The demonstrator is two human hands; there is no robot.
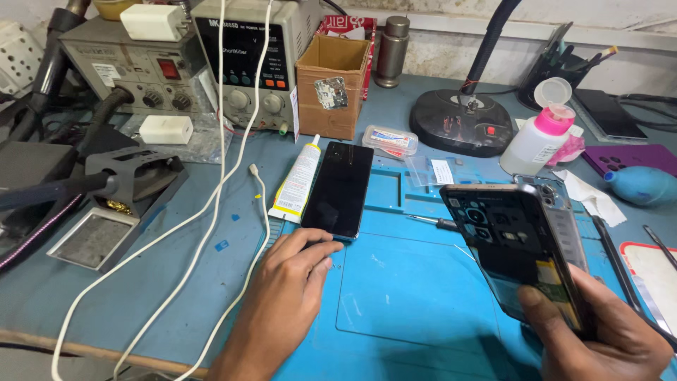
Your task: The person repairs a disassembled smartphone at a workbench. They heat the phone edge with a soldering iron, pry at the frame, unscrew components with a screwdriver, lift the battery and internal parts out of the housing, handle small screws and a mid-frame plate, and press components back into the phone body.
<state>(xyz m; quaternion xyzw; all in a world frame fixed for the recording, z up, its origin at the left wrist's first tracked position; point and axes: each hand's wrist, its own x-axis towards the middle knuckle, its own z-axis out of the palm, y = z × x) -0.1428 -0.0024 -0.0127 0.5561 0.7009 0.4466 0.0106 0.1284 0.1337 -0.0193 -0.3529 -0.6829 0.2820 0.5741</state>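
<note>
Opened smartphone (518, 247), back cover off, sits tilted in right hand (606, 339), clamped at its lower end w/ internals facing the camera, above blue silicone repair mat (409, 296). Left hand (285, 282) rests fingertips on near edge of glossy black phone (338, 189) lying flat on the mat, not gripping it. Glue tube (297, 180) lies alongside.

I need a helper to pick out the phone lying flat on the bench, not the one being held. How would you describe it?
Start at the blue work mat. At its upper left edge, just past the left hand, lies the black phone, screen dark. A white glue tube lies along its left side; unlike the opened phone in the right hand, it is closed and whole.
</note>
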